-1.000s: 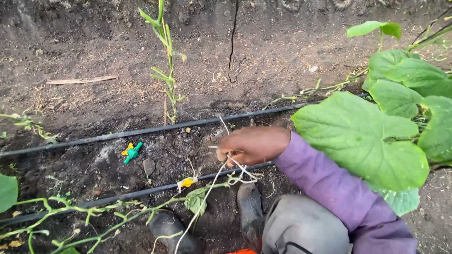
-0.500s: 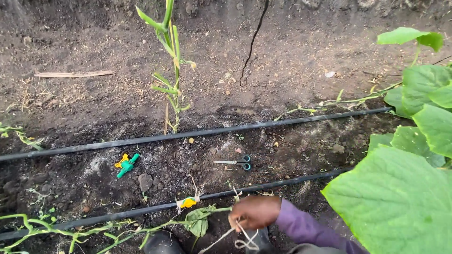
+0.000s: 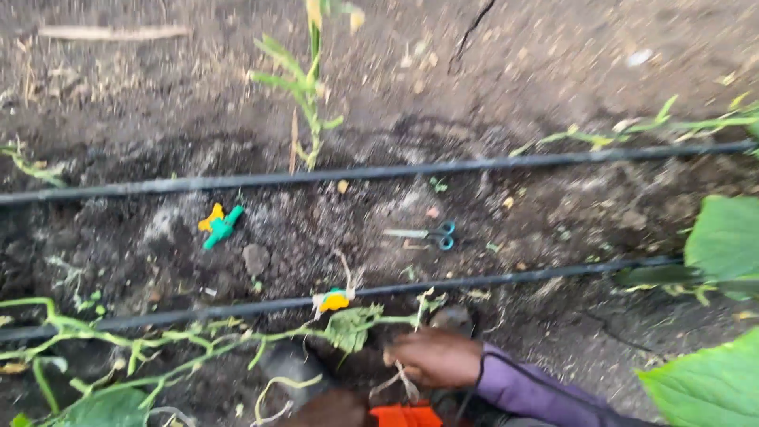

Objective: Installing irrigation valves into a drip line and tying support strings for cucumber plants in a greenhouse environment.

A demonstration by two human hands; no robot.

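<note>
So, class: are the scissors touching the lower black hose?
Apart. The head view shows the scissors lying on bare soil between the two hoses, with a clear strip of dirt separating them from the lower hose.

A pale string (image 3: 405, 381) hung in thin, limp strands from the right hand's closed fingers, low in view. Just left, a green vine (image 3: 198, 341) trailed across dark soil, a wilted leaf (image 3: 350, 326) near the hand.
</note>
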